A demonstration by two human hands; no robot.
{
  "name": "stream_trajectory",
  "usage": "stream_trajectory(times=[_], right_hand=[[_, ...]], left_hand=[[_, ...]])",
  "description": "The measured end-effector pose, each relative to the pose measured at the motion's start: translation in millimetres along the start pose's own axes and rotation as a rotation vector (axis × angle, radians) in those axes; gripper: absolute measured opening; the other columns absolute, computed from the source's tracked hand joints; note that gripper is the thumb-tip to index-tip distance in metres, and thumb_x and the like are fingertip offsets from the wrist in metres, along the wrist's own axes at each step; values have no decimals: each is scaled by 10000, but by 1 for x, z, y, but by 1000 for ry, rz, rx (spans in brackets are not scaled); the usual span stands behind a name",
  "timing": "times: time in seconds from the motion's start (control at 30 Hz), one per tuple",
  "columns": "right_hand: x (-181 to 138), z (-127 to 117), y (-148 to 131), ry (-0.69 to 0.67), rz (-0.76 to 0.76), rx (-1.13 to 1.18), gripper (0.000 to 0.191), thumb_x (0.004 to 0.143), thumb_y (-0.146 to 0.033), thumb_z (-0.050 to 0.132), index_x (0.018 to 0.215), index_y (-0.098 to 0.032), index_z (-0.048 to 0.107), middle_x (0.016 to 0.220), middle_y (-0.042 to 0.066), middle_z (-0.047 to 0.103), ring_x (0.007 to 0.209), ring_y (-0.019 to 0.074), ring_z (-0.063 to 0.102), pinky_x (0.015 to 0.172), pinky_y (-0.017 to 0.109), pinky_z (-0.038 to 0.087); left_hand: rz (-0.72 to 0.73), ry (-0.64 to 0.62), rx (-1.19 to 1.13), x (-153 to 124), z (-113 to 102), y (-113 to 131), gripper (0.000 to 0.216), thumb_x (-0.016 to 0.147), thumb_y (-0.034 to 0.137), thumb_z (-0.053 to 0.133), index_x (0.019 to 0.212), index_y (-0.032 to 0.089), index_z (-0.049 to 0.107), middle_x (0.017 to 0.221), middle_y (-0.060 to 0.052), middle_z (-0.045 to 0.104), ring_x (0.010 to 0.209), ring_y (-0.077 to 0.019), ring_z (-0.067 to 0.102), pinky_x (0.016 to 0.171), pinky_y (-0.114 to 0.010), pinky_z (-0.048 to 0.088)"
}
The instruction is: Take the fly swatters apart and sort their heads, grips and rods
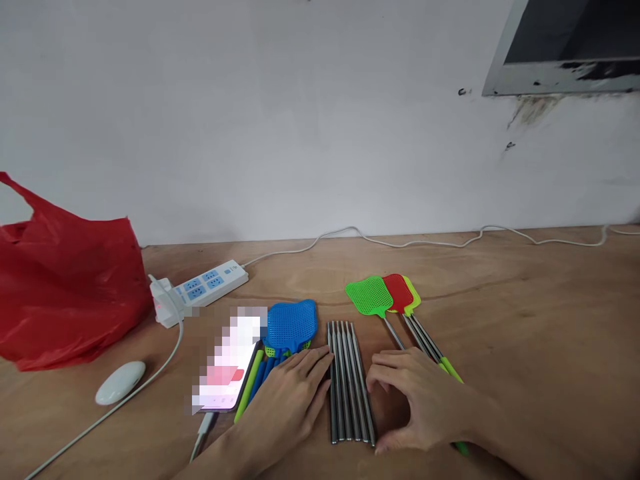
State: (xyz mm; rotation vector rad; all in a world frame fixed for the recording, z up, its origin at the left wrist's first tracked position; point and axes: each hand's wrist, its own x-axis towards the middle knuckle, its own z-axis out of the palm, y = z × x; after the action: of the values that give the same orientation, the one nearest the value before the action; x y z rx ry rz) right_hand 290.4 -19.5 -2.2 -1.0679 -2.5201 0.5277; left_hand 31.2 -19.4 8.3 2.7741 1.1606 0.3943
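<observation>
Several metal rods [350, 393] lie side by side on the wooden table, their tapered ends pointing away from me. Along their left side rests my left hand [295, 387], fingers stretched out and fingertips at the outermost rod. My right hand [420, 400] is on the other side, fingers curved, thumb apart near the rods' lower right end, nothing held. Blue fly swatter heads [293, 323] are stacked beyond my left hand, with blue and lime handles [250, 387] beside it. Past my right hand lie swatters with green [370, 295], red [397, 292] and yellow [415, 297] heads; my forearm partly covers their handles.
A lit phone [230, 367], partly blurred, lies left of the handles with a cable plugged in. Behind it is a white power strip [215, 283]. A red plastic bag [70, 287] and a white oval object [120, 383] are farther left. A thin cord [400, 246] runs along the wall.
</observation>
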Motion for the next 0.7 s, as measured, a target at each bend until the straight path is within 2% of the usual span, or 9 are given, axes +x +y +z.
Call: stream_trajectory(times=[0.33, 0.57, 0.63, 0.7], right_hand=[[2, -7, -8, -36, 37, -46, 479, 632, -557, 829, 868, -211, 596, 837, -9, 614, 749, 203, 570, 675, 300, 323], [0, -10, -8, -3, -2, -71, 494, 639, -593, 808, 858, -209, 588, 835, -8, 622, 726, 184, 567, 645, 290, 318], [1, -16, -4, 42, 0, -105, 443, 724, -600, 738, 822, -201, 572, 815, 3, 620, 701, 175, 561, 622, 285, 314], [2, -21, 3, 131, 58, -161, 349, 873, -536, 604, 796, -200, 554, 771, 10, 617, 667, 165, 560, 605, 280, 314]], left_hand=[[16, 16, -10, 0, 2, -3, 416, 960, 152, 491, 1375, 167, 511, 1361, -115, 616, 1225, -263, 604, 1022, -439, 519], [14, -10, -44, -1, -3, 0, 407, 946, 166, 519, 1352, 179, 505, 1354, -124, 611, 1226, -279, 598, 996, -452, 526], [7, -23, -68, -1, -6, 0, 376, 960, 192, 518, 1335, 193, 506, 1325, -115, 629, 1199, -277, 615, 966, -450, 540], [4, -23, -90, -1, -9, 0, 341, 976, 210, 506, 1317, 202, 510, 1294, -106, 643, 1175, -273, 627, 944, -445, 546]])
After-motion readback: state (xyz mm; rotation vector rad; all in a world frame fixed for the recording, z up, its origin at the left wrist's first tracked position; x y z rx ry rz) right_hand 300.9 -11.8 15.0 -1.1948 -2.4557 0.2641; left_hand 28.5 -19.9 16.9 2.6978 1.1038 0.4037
